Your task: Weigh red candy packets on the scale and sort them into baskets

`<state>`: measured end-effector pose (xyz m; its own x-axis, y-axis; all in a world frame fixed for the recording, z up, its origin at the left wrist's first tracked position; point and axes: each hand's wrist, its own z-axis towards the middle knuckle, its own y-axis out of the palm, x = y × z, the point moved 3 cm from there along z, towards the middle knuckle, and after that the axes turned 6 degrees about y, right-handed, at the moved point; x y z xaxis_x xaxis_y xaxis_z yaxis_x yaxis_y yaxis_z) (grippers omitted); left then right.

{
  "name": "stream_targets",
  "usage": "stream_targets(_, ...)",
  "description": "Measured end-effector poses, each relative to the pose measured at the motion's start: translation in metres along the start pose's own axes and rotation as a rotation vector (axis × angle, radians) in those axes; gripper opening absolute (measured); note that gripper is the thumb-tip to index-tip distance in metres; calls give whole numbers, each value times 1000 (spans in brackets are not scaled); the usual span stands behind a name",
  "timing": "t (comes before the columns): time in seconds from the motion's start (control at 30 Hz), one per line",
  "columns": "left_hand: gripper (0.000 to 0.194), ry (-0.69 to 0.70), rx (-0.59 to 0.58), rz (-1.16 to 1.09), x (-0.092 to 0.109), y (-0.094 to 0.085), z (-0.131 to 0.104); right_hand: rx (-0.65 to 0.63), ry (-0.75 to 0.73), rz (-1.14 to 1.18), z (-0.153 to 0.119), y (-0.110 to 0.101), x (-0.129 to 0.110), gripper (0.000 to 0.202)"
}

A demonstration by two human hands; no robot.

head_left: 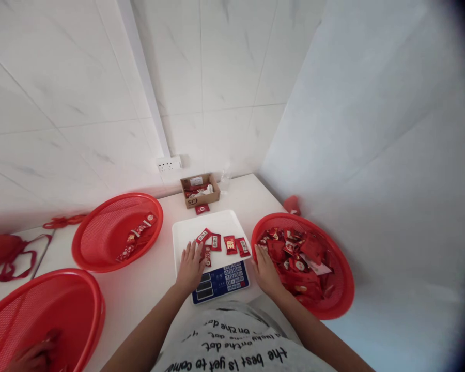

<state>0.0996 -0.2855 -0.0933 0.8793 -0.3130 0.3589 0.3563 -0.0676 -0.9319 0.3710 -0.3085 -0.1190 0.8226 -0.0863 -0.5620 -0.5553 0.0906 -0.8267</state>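
Observation:
My left hand (pixel 189 266) lies on the white tray (pixel 186 227) of a weighing scale, fingers stretched and slightly spread. Its fingertips touch or nearly touch a small red wrapped packet (pixel 207 256). Several similar red packets (pixel 230 244) lie across the tray. My right hand (pixel 266 268) is open, its fingers straight beside the left rim of a red mesh basket (pixel 346 289) heaped with red packets (pixel 294 253). Whether that hand presses on the rim, I cannot tell. Between my hands is the scale's blue keypad panel (pixel 220 281).
A cardboard box (pixel 201 200) with red packets stands by the wall, one packet (pixel 202 208) before it. Left are a red basket (pixel 81 250) holding a few packets and another (pixel 96 299) with another person's hand (pixel 33 356) inside. A socket strip (pixel 169 164) is on the wall.

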Motion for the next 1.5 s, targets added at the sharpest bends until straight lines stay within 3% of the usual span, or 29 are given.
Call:
stream_targets(0.17, 52, 27, -68, 73, 10, -1, 37, -19, 55, 53, -6, 6, 10, 53)
stream_targets(0.33, 62, 104, -84, 113, 44, 4, 59, -23, 90, 90, -6, 3, 5, 52)
stream_targets(0.5, 76, -22, -145, 123, 75, 16, 78, -45, 101, 108, -6, 3, 6, 53)
stream_targets(0.67, 81, -116, -214, 114, 86, 18, 95, -46, 121, 118, -5, 5, 10, 54)
stream_targets(0.9, 82, -18, -215, 103, 82, 19, 96, -50, 116, 140, -6, 5, 11, 56)
stream_targets(1.13, 95, 111, -308, 52, 43, 5, 94, -52, 130, 140, -6, 2, 8, 56)
stream_targets(1.3, 92, 6, -268, 54, 24, -11, 88, -55, 140, 126, -6, 1, 6, 58)
stream_targets(1.5, 85, -160, -266, 32, 38, -6, 77, -83, 154, 112, -7, 0, 3, 60)
